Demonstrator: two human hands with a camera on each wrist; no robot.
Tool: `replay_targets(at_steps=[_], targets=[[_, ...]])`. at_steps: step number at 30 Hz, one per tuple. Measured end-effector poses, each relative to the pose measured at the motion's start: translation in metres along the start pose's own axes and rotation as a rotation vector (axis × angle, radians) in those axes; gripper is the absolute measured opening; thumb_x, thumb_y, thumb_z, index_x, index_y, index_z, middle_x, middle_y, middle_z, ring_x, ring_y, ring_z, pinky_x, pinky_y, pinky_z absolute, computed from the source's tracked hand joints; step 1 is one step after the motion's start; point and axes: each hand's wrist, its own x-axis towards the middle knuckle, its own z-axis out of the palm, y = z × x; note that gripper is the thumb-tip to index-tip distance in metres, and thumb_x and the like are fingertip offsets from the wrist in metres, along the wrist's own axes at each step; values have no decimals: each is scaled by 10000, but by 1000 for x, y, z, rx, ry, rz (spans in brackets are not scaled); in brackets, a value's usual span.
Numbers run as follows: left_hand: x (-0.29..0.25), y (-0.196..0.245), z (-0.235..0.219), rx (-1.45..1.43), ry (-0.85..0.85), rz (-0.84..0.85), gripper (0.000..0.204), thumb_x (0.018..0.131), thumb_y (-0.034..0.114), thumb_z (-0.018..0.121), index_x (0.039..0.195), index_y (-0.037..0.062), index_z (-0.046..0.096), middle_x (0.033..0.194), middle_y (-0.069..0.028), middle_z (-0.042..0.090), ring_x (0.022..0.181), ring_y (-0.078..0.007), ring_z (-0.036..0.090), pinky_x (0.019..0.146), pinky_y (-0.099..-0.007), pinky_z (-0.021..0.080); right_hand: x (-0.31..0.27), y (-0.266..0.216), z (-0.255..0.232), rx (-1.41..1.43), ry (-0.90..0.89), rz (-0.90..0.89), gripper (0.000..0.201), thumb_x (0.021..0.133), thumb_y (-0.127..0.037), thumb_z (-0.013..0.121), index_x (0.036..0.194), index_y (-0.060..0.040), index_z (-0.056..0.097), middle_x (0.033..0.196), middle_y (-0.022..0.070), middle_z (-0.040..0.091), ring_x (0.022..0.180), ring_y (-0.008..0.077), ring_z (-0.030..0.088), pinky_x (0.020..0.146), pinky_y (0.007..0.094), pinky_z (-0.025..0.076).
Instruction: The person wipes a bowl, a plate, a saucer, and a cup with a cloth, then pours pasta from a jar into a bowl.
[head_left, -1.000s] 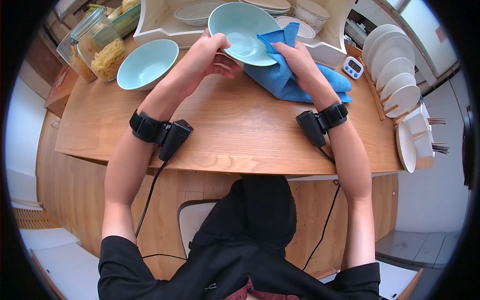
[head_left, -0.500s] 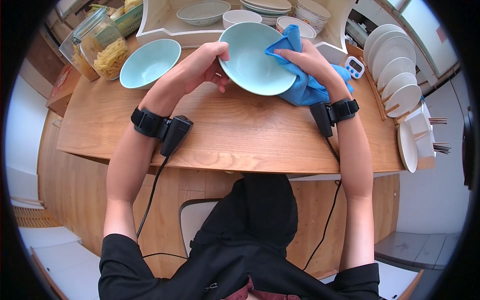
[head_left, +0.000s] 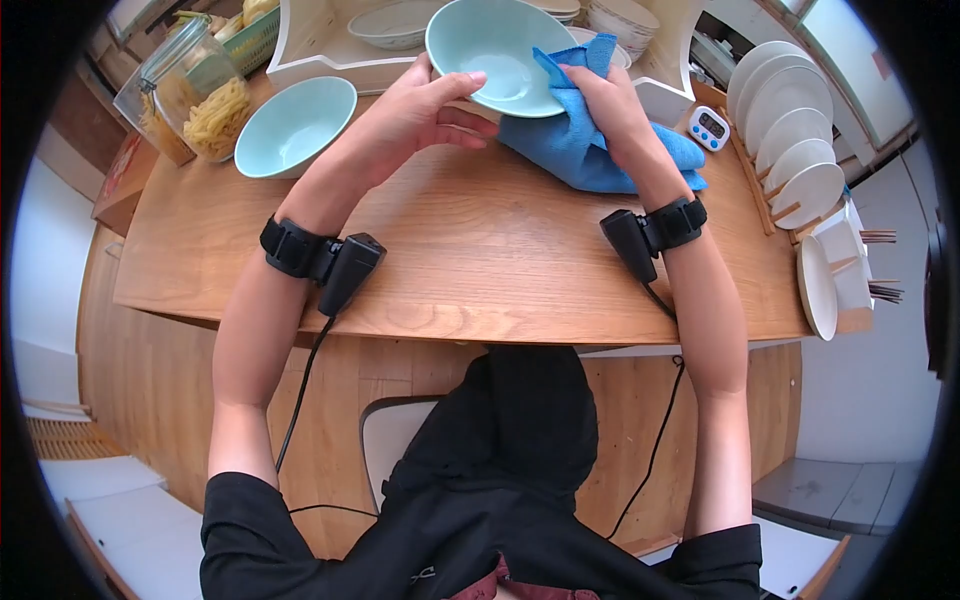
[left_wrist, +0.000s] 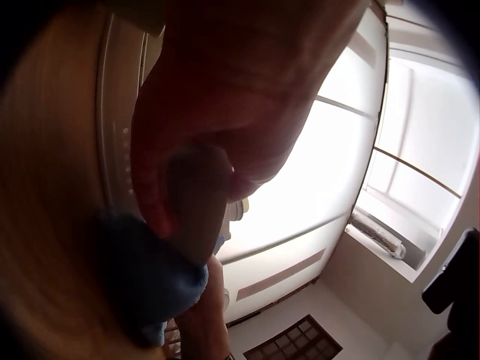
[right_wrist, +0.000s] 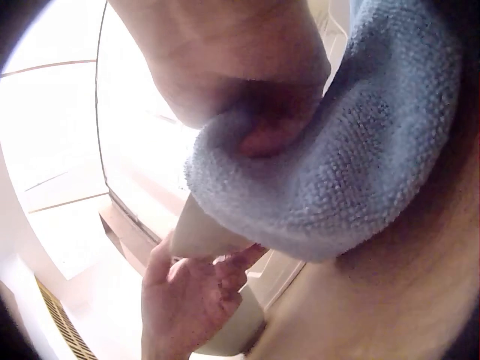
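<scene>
I note at 12 o'clock the left hand (head_left: 412,122), half-curled, pinching the bowl (head_left: 492,55), right hand (head_left: 614,108) gripping cloth (head_left: 572,150): uneven pressure could dislodge it.

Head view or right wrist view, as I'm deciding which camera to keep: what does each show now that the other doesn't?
Only the head view shows the timer, the pasta jar and the stool.
Only the right wrist view shows the fuzzy pile of the cloth up close.
Both show the left hand gripping the bowl and the right hand holding the cloth.
</scene>
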Motion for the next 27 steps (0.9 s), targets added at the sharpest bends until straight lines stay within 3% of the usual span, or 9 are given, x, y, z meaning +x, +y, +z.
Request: replay_targets(at_steps=[4, 6, 9, 12, 13, 15, 22, 24, 27], targets=[[1, 0, -11, -18, -12, -61, 369, 895, 213, 553, 1176, -8, 461, 1000, -128, 622, 819, -175, 656, 763, -308, 565, -5, -3, 10, -201, 19, -71, 293, 923, -221, 574, 1059, 25, 655, 944, 44, 683, 824, 108, 612, 740, 257, 489], [3, -3, -17, 14, 37, -97, 358, 846, 139, 509, 1167, -8, 453, 964, -107, 603, 775, -165, 638, 756, -300, 563, -6, -5, 10, -420, 66, -176, 343, 888, -261, 592, 970, 66, 653, 831, 152, 688, 753, 232, 634, 726, 355, 489], [1, -1, -12, 78, 44, -86, 341, 832, 140, 513, 1135, -5, 459, 880, -82, 576, 738, -151, 618, 713, -294, 565, -3, -8, 1, -618, 69, -309, 370, 893, -311, 593, 976, 43, 660, 866, 216, 690, 808, 308, 660, 763, 391, 492], [-3, 3, -7, 124, 13, -80, 334, 816, 150, 504, 1106, -8, 454, 831, -74, 555, 699, -140, 603, 626, -282, 549, -13, -26, 0, -757, 70, -282, 350, 890, -329, 612, 972, 5, 678, 870, 221, 687, 820, 337, 665, 761, 405, 495], [-4, 4, -9, 124, 13, -80, 334, 816, 150, 504, 1106, -8, 454, 831, -74, 555, 699, -140, 603, 626, -282, 549, -13, -25, -2, -757, 70, -282, 350, 890, -329, 612, 972, 5, 678, 870, 221, 687, 820, 337, 665, 761, 405, 495], [-5, 7, -14, 201, -104, -146, 348, 799, 188, 500, 1078, -14, 450, 815, -79, 546, 636, -135, 583, 537, -271, 512, -13, -24, -6, -815, -10, -366, 366, 903, -334, 637, 951, 26, 674, 833, 122, 704, 738, 181, 635, 704, 335, 497], [-8, 10, -15, 267, -135, -250, 321, 780, 222, 509, 1000, -7, 466, 784, -63, 530, 558, -133, 533, 476, -264, 468, -14, -22, -9, -679, -228, -361, 339, 888, -325, 672, 905, 13, 676, 810, 79, 687, 731, 132, 609, 690, 294, 490], [-8, 11, -17, 256, -234, -339, 290, 778, 230, 531, 962, 8, 495, 810, -40, 532, 576, -113, 521, 481, -238, 446, -15, -23, -8, -678, -320, -335, 323, 882, -324, 682, 888, -1, 673, 793, 53, 668, 721, 119, 589, 681, 280, 484], [-7, -1, -21, 241, -188, -369, 281, 774, 243, 560, 946, 24, 527, 837, -12, 534, 637, -84, 528, 519, -214, 434, -20, -29, -4, -655, -415, -312, 333, 873, -333, 688, 901, -2, 673, 774, 94, 659, 701, 180, 584, 695, 329, 482]])
